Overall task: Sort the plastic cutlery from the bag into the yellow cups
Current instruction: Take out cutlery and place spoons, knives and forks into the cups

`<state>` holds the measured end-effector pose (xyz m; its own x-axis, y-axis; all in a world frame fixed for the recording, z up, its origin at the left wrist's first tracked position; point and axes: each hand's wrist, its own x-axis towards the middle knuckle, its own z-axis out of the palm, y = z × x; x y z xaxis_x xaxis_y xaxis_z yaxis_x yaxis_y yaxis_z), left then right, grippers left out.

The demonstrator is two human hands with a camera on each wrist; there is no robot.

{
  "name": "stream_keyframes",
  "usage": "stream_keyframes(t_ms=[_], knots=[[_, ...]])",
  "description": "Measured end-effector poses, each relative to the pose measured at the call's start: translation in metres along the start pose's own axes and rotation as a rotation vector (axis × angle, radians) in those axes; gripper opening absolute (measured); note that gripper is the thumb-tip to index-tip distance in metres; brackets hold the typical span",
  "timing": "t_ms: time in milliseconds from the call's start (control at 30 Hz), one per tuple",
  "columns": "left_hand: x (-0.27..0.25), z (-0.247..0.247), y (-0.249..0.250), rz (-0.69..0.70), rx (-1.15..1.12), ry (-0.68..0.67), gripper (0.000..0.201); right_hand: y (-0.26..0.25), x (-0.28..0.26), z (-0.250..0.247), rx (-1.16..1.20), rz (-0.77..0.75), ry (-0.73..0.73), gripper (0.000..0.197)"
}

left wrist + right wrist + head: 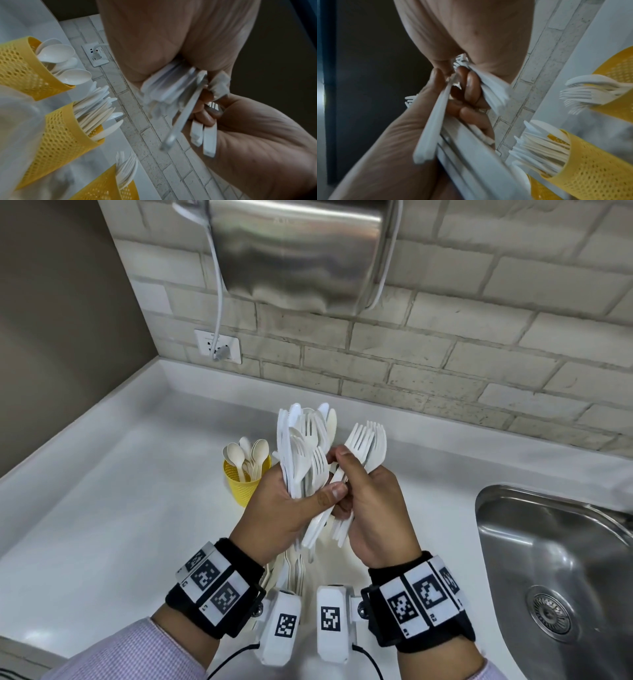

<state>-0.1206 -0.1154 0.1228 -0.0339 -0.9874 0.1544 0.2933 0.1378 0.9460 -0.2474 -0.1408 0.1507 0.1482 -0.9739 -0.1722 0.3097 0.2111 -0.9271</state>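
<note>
Both hands up over the table (137,508) by the yellow cups (56,136), left hand (291,505) clamped round the mixed cutlery bundle (301,446), right hand (370,498) pinching a fan of forks (368,445) — light, stiff, slippery, probably best gripped low on the handles.

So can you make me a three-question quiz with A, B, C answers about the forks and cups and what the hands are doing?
1. Where is the sink?
A. to the right of the hands
B. behind the cups
C. left of the wall socket

2. How many yellow cups does the left wrist view show?
A. one
B. three
C. five

3. What is the right hand doing?
A. resting flat on the counter
B. gripping a bunch of forks
C. turning a tap

Answers: 1 A, the head view shows the steel basin at the right edge. 2 B, spoon cup, knife cup and fork cup. 3 B, its fingers curl round the fork handles.
</note>
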Motion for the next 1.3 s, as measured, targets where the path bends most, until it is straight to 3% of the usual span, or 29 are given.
stream_keyframes(t_ms=[133, 233, 300, 467, 667, 800, 933, 1100, 1167, 1300], knots=[[-0.001, 0.002, 0.001, -0.014, -0.041, -0.002, 0.037, -0.004, 0.001, 0.0, 0.043, 0.085, -0.079, 0.031], [-0.003, 0.004, 0.002, -0.042, -0.076, -0.018, 0.024, -0.005, 0.001, -0.002, 0.273, 0.18, -0.174, 0.051], [-0.003, 0.005, 0.003, -0.05, -0.083, -0.018, 0.024, -0.005, 0.003, -0.005, 0.343, 0.189, -0.172, 0.054], [-0.003, 0.008, 0.009, -0.054, -0.056, -0.003, 0.029, -0.006, -0.001, -0.004, 0.19, 0.118, -0.012, 0.045], [-0.001, 0.007, 0.012, -0.031, 0.044, -0.007, 0.032, -0.002, -0.003, 0.001, -0.026, -0.009, 0.03, 0.029], [-0.001, 0.01, 0.012, 0.006, 0.147, -0.008, 0.041, 0.004, -0.001, 0.005, 0.113, -0.044, 0.074, 0.026], [-0.003, 0.011, 0.01, -0.004, 0.166, 0.001, 0.03, -0.003, 0.006, 0.002, 0.168, -0.101, 0.195, 0.022], [-0.003, 0.007, 0.009, -0.034, 0.202, 0.089, 0.023, -0.038, 0.002, -0.013, 0.348, -0.349, 0.343, 0.023], [-0.003, 0.006, 0.011, -0.008, 0.22, 0.114, 0.026, -0.041, -0.002, -0.02, 0.253, -0.444, 0.356, 0.026], [0.0, 0.005, 0.008, 0.036, 0.228, 0.143, 0.026, -0.03, -0.016, -0.019, -0.244, -0.522, 0.217, 0.017]])
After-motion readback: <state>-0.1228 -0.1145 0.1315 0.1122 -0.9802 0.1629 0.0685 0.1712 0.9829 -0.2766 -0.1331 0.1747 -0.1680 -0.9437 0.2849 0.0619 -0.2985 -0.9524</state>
